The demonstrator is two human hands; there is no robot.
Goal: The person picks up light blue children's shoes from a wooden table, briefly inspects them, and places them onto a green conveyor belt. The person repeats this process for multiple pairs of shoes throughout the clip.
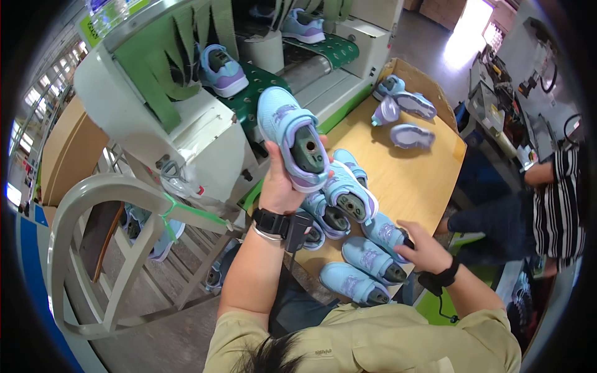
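My left hand (287,186) is raised over the near left edge of the table and wrapped round a light-blue and lilac sneaker (283,121). Its opening faces me, and a dark green shoe last (306,150) fills it. My right hand (426,247) grips the heel end of another blue sneaker (384,235) on the tabletop, its fingertips at the dark last; the hand partly hides that heel. Two sneakers (368,258) (349,281) lie in a row beside it. Several others, one a paler sneaker (349,191), are grouped just right of my left wrist.
A machine with a green perforated conveyor belt (264,78) and hanging green strips (149,74) stands ahead, carrying a sneaker (222,71). Loose shoes (411,135) lie at the wooden table's (429,180) far end. A rack (118,186) is at left. Another person (556,205) stands right.
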